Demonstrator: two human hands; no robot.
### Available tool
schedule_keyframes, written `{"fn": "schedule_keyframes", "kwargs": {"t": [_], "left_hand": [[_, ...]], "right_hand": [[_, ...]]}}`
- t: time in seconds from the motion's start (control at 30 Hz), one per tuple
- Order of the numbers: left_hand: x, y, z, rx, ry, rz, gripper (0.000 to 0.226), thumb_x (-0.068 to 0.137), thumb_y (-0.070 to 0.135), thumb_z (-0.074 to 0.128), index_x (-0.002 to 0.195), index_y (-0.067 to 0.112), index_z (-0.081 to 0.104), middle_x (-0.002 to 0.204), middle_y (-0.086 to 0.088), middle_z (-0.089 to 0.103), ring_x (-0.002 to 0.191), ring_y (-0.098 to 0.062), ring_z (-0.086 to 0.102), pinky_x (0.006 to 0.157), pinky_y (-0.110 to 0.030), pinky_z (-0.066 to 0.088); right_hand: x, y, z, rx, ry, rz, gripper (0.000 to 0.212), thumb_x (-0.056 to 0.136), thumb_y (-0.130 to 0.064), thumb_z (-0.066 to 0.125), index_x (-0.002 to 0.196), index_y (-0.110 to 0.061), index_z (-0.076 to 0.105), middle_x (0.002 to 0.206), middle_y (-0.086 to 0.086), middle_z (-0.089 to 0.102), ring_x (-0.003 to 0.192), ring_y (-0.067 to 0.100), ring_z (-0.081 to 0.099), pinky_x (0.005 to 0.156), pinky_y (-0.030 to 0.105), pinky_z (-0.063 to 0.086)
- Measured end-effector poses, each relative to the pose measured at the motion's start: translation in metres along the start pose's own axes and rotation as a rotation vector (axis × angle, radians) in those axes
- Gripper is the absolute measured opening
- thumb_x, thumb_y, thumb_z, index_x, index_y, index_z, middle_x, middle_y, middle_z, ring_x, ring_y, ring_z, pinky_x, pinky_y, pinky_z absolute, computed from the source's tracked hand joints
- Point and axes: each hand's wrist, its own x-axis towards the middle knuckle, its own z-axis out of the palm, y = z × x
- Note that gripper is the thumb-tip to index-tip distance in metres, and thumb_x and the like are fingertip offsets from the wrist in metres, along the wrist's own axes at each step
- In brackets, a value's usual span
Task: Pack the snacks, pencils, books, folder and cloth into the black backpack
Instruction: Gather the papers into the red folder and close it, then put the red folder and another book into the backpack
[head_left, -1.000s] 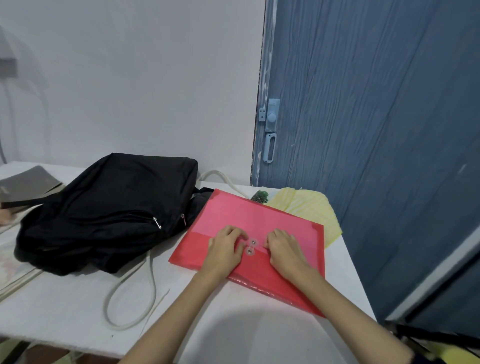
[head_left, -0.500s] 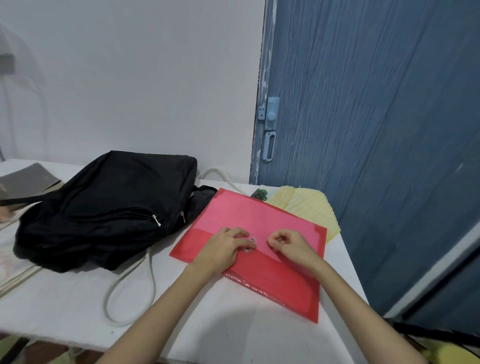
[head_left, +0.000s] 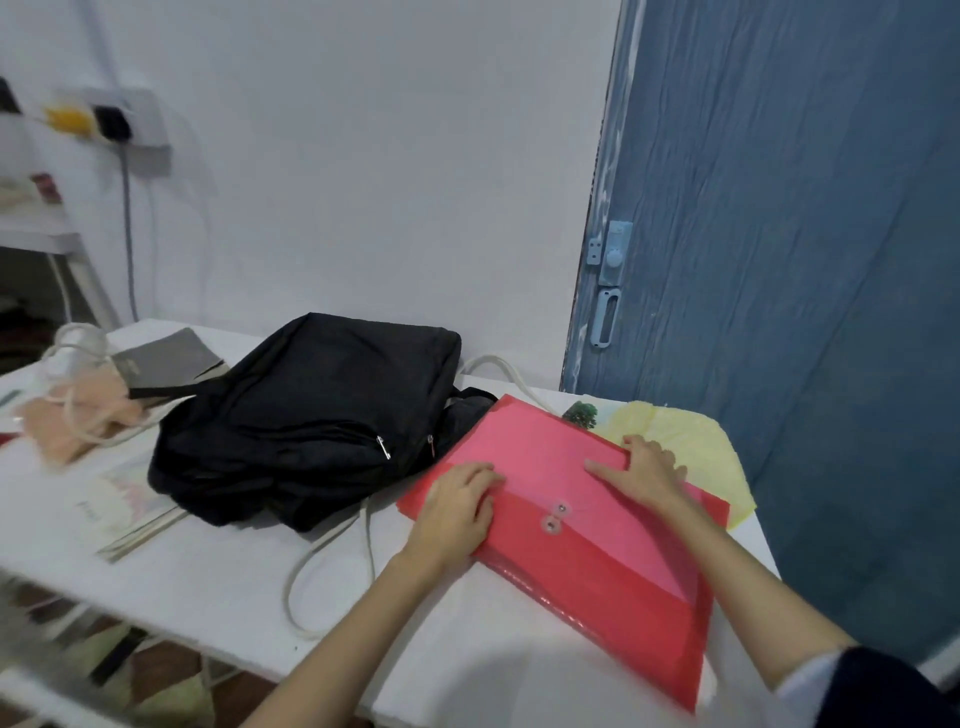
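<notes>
A red plastic folder (head_left: 587, 525) with a string-and-button clasp lies flat on the white table (head_left: 218, 577), just right of the black backpack (head_left: 311, 415). My left hand (head_left: 457, 509) sits palm-down over the folder's near left corner, fingers curled on the flap. Fingers of my right hand (head_left: 644, 467) wrap the far right edge, thumb lying on the flap. Under the folder's far side lie a pale yellow cloth (head_left: 691, 441) and a printed sheet with a tree picture (head_left: 581, 413). The backpack lies on its side, zips shut.
A grey book (head_left: 166, 358) and a peach cloth (head_left: 78, 415) lie left of the backpack, flat books (head_left: 130, 514) under its near corner. A white cord (head_left: 322, 571) loops off the table's front. A blue door (head_left: 779, 260) stands close on the right.
Both hands left the string clasp at the folder's middle and moved apart, the left to the near left corner, the right to the far edge. The view swung left.
</notes>
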Motion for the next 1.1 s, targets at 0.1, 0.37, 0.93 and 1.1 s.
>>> {"fn": "schedule_keyframes", "kwargs": {"t": [0.1, 0.37, 0.93, 1.1], "left_hand": [[-0.006, -0.020, -0.018, 0.032, 0.103, -0.196, 0.035, 0.091, 0.015, 0.045, 0.125, 0.012, 0.051, 0.130, -0.002, 0.047, 0.121, -0.020, 0.043, 0.099, -0.028, 0.032], [-0.005, -0.004, -0.024, -0.514, 0.196, -0.462, 0.066, 0.086, 0.026, 0.065, 0.140, 0.006, 0.032, 0.137, -0.010, 0.040, 0.126, -0.020, 0.041, 0.106, -0.025, 0.030], [0.060, -0.006, -0.102, -1.183, 0.107, -0.329, 0.022, 0.093, 0.013, 0.054, 0.112, 0.004, 0.060, 0.096, -0.009, 0.069, 0.079, -0.018, 0.068, 0.073, -0.031, 0.056], [0.054, -0.046, -0.158, -1.009, -0.130, -0.190, 0.021, 0.092, 0.024, 0.055, 0.106, 0.011, 0.065, 0.098, -0.008, 0.070, 0.086, -0.021, 0.066, 0.080, -0.038, 0.054]], "right_hand": [[0.007, -0.007, -0.024, -0.020, 0.089, -0.007, 0.065, 0.063, -0.060, 0.075, 0.110, -0.017, 0.064, 0.121, 0.009, 0.059, 0.117, 0.032, 0.049, 0.095, 0.044, 0.040], [-0.013, -0.027, -0.116, 0.603, -0.124, -0.273, 0.018, 0.079, -0.004, 0.070, 0.074, -0.013, 0.056, 0.055, -0.001, 0.063, 0.041, 0.001, 0.052, 0.039, 0.011, 0.038], [-0.056, -0.038, -0.090, 1.144, -0.213, -0.074, 0.049, 0.060, -0.036, 0.083, 0.097, -0.009, 0.066, 0.079, 0.003, 0.074, 0.064, 0.012, 0.069, 0.052, 0.021, 0.053], [-0.059, -0.090, -0.055, 1.258, -0.046, -0.107, 0.048, 0.069, -0.019, 0.077, 0.112, -0.008, 0.060, 0.089, 0.004, 0.071, 0.069, 0.010, 0.069, 0.058, 0.020, 0.055]]}}
